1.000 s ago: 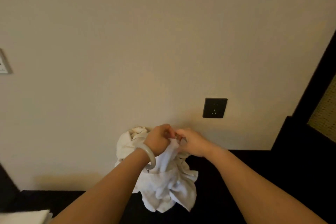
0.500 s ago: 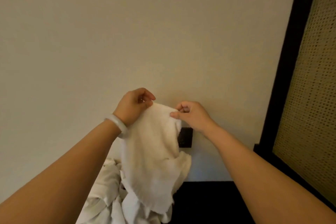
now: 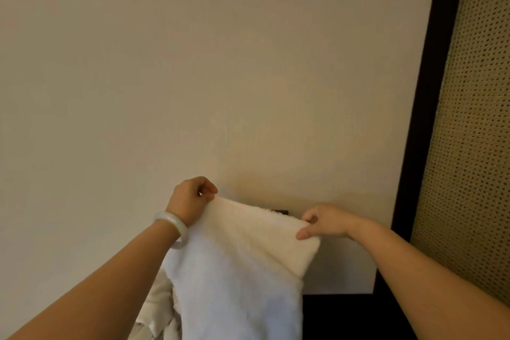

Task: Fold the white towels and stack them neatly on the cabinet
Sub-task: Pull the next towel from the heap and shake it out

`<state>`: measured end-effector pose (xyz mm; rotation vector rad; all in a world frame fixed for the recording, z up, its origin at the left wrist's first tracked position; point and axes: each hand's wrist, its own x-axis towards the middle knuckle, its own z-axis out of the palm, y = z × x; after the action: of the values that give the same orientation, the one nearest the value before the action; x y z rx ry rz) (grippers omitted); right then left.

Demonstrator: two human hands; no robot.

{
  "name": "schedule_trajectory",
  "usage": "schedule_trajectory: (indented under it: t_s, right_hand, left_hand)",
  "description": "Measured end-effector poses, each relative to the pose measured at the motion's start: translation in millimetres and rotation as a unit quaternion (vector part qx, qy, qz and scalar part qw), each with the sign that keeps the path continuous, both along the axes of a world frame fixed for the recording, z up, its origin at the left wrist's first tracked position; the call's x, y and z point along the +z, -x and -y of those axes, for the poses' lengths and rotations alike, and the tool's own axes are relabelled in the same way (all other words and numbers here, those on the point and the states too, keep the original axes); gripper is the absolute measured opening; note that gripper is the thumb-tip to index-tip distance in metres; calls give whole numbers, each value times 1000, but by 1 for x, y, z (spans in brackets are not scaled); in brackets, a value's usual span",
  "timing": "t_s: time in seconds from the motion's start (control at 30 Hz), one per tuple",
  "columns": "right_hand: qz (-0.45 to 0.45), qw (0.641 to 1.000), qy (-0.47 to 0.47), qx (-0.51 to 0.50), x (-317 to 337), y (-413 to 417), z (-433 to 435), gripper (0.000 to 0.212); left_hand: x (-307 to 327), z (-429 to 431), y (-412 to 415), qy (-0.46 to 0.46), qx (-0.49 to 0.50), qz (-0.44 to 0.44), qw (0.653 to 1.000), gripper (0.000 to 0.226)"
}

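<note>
White towel (image 3: pixel 234 270) hangs lengthwise downward — top edge pinched by left hand (image 3: pixel 190 201) and right hand (image 3: pixel 323 222).

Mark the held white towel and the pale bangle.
held white cloth towel (image 3: pixel 234 270), head view: middle of hanging cloth.
pale round bangle (image 3: pixel 171 217), head view: band on left wrist.

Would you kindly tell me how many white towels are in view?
2: one held towel hangs between the left hand and right hand; one crumpled towel lies below the left forearm. More may be hidden behind.
</note>
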<state>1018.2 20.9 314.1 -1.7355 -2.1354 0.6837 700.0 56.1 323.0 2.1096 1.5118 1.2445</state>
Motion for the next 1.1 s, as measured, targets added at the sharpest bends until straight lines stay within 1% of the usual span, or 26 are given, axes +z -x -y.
schedule_trajectory:
  t_s: [0.03,0.13,0.27,0.4,0.43,0.47,0.5,0.53,0.6,0.63,0.67,0.73,0.77,0.83,0.9,0.97,1.0,1.1]
  right_hand:
    - [5,1000,-11,-5,6,-5,0,33]
    - [28,999,-17,-2,14,-14,-2,24]
    - [59,998,13,-29,0,-26,-3,21]
    - [96,992,70,-53,-13,-39,2,22]
    - [98,991,71,-58,-9,-38,3,23]
    - [80,993,55,-62,-3,-34,3,25]
    - [37,997,23,-66,7,-29,2,26]
    - [-24,997,-12,-66,18,-21,2,27]
    - [-141,985,-75,-59,40,-3,2,27]
    - [-170,980,-93,-50,48,7,2,28]
    - [-165,980,-105,-32,53,16,1,29]
    - [-97,990,-105,12,49,35,0,29]
    - [-72,992,-96,33,40,43,0,26]
    - [-66,994,-72,56,17,52,0,15]
    - [-40,995,-59,69,-2,52,0,16]
    - [13,997,-48,59,-11,45,1,20]
    - [26,998,-43,46,-12,39,2,23]
    - [14,999,-27,27,-11,16,7,35]
  left_hand:
    - [3,-2,-1,-5,3,5,1000,18]
    - [10,-7,-5,-14,29,29,999,19]
    - [8,-12,6,-8,91,64,994,27]
    - [8,-16,25,18,151,127,980,30]
    - [10,-17,26,24,157,142,977,31]
    - [13,-17,25,28,157,152,975,32]
    - [18,-16,22,30,151,155,976,33]
    - [24,-13,15,33,136,154,978,33]
    - [36,-5,-3,42,74,138,987,30]
    - [40,1,-15,50,34,127,990,27]
    - [42,8,-27,62,-9,112,992,22]
    - [34,20,-53,104,-97,65,988,14]
    - [25,25,-64,133,-135,39,981,19]
    - [-1,32,-81,183,-188,-2,965,31]
    - [-23,32,-85,200,-190,-25,961,25]
    - [-33,28,-79,197,-160,-59,965,13]
    - [-33,24,-73,190,-146,-78,968,12]
    - [-24,16,-55,164,-110,-107,974,11]
